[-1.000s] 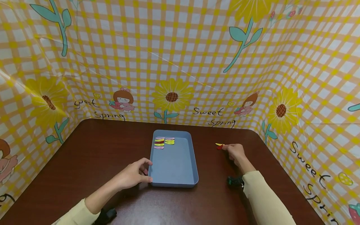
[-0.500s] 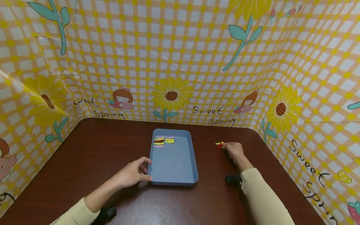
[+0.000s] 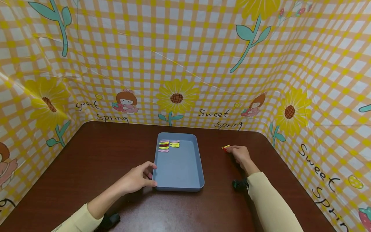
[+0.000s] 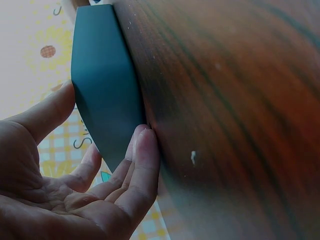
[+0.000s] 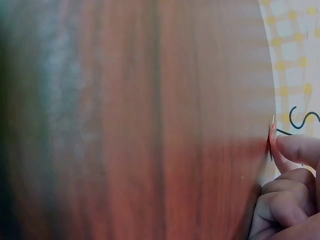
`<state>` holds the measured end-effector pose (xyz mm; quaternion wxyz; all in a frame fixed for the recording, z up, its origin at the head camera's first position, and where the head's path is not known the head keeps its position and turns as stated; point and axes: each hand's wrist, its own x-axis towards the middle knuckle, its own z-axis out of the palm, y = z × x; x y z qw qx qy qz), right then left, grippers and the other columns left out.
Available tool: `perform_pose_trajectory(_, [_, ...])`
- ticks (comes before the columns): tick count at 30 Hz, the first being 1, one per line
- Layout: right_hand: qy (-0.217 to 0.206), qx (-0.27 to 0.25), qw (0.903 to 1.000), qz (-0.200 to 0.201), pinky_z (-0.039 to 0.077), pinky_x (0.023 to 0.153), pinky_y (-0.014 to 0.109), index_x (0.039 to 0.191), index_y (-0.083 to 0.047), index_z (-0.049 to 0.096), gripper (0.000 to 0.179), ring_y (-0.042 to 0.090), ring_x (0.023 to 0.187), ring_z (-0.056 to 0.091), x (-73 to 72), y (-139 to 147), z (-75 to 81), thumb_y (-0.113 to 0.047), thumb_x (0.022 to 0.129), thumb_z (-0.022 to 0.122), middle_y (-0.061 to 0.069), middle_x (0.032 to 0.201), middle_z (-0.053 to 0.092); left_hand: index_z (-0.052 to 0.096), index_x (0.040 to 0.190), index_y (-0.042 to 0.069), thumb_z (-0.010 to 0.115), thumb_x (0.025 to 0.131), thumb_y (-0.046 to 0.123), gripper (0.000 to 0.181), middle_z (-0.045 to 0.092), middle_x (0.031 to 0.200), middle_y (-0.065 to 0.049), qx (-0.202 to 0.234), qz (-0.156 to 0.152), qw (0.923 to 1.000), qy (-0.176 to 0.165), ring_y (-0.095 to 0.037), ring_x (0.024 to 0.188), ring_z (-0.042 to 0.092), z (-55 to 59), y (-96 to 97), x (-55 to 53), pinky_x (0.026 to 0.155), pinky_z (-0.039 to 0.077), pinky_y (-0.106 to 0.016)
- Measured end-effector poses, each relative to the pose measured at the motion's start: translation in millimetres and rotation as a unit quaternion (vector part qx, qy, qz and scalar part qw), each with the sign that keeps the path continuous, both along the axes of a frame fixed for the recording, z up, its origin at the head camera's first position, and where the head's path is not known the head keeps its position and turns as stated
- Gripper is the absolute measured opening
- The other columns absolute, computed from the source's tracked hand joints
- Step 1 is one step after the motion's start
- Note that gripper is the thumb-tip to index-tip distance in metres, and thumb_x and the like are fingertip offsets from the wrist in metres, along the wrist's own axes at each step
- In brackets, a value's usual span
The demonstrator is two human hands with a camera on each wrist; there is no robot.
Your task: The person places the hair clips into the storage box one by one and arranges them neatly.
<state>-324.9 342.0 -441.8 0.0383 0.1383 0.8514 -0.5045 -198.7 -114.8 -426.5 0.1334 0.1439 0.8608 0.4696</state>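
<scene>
My left hand [image 3: 139, 178] holds the left side of a blue-grey tray [image 3: 178, 172], fingers and thumb at its rim and outer wall [image 4: 102, 65]. Inside, at the far left, small snap hair clips [image 3: 163, 148] in pink, yellow and dark red lie in two columns. Right of the tray, my right hand [image 3: 240, 154] pinches a red hair clip [image 5: 271, 141] between thumb and index finger, low over the table. A yellow hair clip [image 3: 226, 146] shows just beyond these fingertips, overlapping the red one in the head view.
The brown table [image 3: 110, 148] is bordered at the back and sides by a checked, flowered cloth [image 3: 185, 64]. Dark wrist-worn devices show under the left wrist [image 3: 111, 221] and the right wrist [image 3: 240, 185].
My right fingertips have shifted slightly left and away with the red clip, over the yellow clip, which is now more covered. The left hand and tray keep their place.
</scene>
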Motion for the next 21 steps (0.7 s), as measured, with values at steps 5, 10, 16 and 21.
perform_pose_trajectory(5, [-0.005,0.006,0.9999,0.010,0.029,0.047,0.026,0.131,0.002,0.065,0.040,0.009,0.044,0.026,-0.8,0,1.1,-0.021,0.098,0.064,-0.011,0.051,0.040,0.058,0.129,0.011,0.084,0.083,0.021,0.055,0.065,0.098,-0.007,0.000,0.001,1.0000,-0.001,-0.019,0.089,0.059,0.7,0.4,-0.1,0.070,0.046,-0.035])
perform_pose_trajectory(10, [-0.005,0.006,0.9996,0.027,0.028,0.047,0.026,0.132,0.001,0.064,0.040,0.009,0.044,0.024,-0.1,3,2.1,-0.022,0.099,0.062,-0.011,0.050,0.038,0.058,0.129,0.011,0.084,0.083,0.020,0.054,0.065,0.098,-0.007,0.000,0.002,1.0000,-0.002,-0.019,0.089,0.059,1.6,0.7,-0.3,0.070,0.046,-0.035])
perform_pose_trajectory(16, [-0.003,-0.019,0.9991,0.038,0.027,0.045,0.025,0.134,0.002,0.061,0.041,0.007,0.044,0.023,3.9,7,2.9,-0.021,0.100,0.061,-0.012,0.050,0.035,0.058,0.129,0.011,0.084,0.083,0.021,0.055,0.065,0.098,-0.006,-0.003,0.003,1.0000,-0.002,-0.019,0.087,0.060,1.8,0.2,0.5,0.070,0.046,-0.035])
perform_pose_trajectory(21, [-0.006,-0.042,0.9980,0.046,0.027,0.044,0.023,0.136,0.005,0.057,0.044,0.007,0.043,0.024,6.5,13,1.3,-0.015,0.098,0.064,-0.012,0.051,0.036,0.057,0.130,0.010,0.084,0.083,0.021,0.055,0.065,0.098,-0.007,0.001,-0.002,1.0000,-0.001,-0.019,0.085,0.061,1.5,-0.3,1.5,0.070,0.047,-0.035])
